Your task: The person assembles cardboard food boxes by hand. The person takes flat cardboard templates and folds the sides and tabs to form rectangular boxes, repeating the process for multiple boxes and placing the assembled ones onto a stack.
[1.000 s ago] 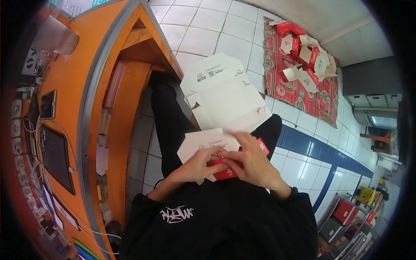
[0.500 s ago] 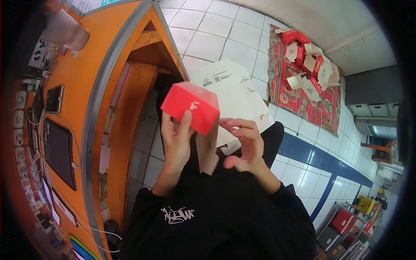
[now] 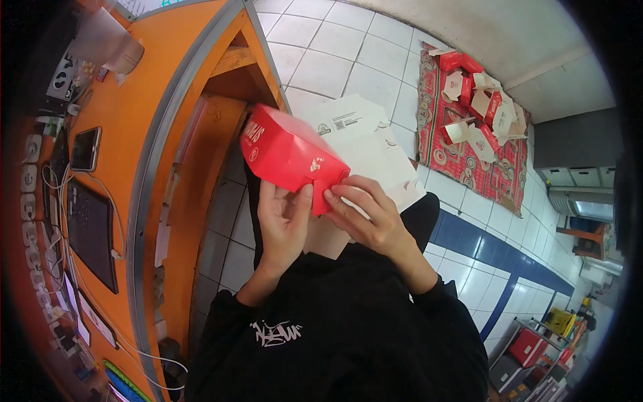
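The red carton [image 3: 284,153] is raised, to the right of the worktop [image 3: 127,149]. Your left hand [image 3: 284,224] holds its lower side; your right hand [image 3: 374,218] pinches its small flap [image 3: 323,194]. Judged light, smooth, stiff at folds, easily dented: take hold along creases, pressing lightly.

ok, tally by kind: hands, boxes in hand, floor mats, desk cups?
Hands: 2, left hand and right hand, both on the box
Red box: 1
Mat: 1
Cup: 1
Total: 5
Piled boxes left out; they overlap too much to count.
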The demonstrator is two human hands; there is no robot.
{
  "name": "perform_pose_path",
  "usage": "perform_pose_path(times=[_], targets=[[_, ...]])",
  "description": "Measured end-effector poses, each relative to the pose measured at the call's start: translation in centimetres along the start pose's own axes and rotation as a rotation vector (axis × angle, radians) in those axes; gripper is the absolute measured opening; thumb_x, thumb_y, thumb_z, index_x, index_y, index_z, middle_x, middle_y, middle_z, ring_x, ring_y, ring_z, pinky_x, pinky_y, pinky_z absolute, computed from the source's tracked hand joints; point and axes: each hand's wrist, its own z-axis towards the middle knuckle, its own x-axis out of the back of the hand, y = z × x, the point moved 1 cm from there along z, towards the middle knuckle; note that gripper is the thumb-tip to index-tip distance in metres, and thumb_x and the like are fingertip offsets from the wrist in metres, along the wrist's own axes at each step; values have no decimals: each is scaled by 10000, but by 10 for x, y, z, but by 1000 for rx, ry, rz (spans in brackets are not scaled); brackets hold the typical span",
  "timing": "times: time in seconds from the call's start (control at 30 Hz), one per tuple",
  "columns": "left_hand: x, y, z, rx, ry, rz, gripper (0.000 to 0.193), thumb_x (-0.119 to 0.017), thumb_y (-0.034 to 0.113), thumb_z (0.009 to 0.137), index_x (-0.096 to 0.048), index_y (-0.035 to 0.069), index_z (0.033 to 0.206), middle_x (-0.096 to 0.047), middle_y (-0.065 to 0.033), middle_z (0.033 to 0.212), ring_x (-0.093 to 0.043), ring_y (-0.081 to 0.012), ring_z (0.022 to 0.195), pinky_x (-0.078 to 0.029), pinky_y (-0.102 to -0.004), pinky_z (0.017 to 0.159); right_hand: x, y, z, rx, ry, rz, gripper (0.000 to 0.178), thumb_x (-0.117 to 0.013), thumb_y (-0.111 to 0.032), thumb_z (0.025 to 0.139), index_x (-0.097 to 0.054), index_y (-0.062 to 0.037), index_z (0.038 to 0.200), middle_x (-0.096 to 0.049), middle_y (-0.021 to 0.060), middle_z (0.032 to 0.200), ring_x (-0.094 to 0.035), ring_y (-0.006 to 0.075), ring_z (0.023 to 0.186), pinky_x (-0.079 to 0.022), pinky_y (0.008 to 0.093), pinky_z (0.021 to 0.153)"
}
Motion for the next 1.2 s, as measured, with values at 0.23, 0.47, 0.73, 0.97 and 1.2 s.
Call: perform_pose_path(times=[0.23,0.47,0.73,0.97,1.2], targets=[[1,-10,-14,-134,-160,321,418,-520,-66,889,-338,-66,1266,-547,-167,1144,-551,-195,1064,-442,-299,894,14,1,3,-88,-144,139,395,-754,-17,623,-649,50,998,-569,112,993,-592,285,908,-538,342,715],[1,-17,-19,-251,-196,453,339,-515,-41,883,-391,-74,1196,-547,-163,1063,-589,-192,906,-490,-302,741,9,-2,3,-327,127,177,578,-792,-79,641,-590,-5,1178,-585,126,1078,-587,289,914,-528,336,731],[1,-30,-13,-194,-216,515,319,-640,-24,818,-553,-11,1125,-604,-174,1046,-638,-249,947,-513,-325,705,2,-2,-23,-602,-31,245,691,-820,-158,646,-530,-9,1255,-503,159,1275,-570,250,1050,-510,346,824],[-33,-25,-13,-535,-469,700,426,-758,122,734,-554,-11,1084,-575,-193,1089,-590,-338,995,-493,-395,800,0,-10,-35,-977,372,1036,808,-747,-318,763,-322,-59,1400,-435,117,1328,-436,209,1220,-416,359,963],[-13,-15,22,-229,35,380,469,-592,134,888,-401,-30,1283,-452,-195,1330,-429,-263,1243,-328,-400,1053,25,2,-66,-1005,195,1177,693,-680,-206,732,-358,-90,1335,-161,211,1469,-155,307,1388,-195,431,1092]])
